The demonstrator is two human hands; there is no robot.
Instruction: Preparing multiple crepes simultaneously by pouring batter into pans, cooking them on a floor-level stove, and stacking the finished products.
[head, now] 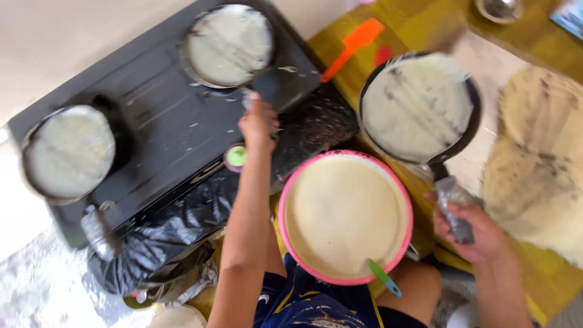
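Batter is already spread in three pans, the right hand (470, 234) fingers clamped on one pan's handle (452, 206), the left hand (258, 124) fingers closed on another's, while the pink bowl (346, 215) is left nearly full.

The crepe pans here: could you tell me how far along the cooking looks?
Done: a stack of cooked crepes lies at the right. In hand: the right hand holds a battered pan off the stove, the left hand grips the handle of the rear pan, and a third pan sits coated. Left: the pink bowl is nearly full of batter.
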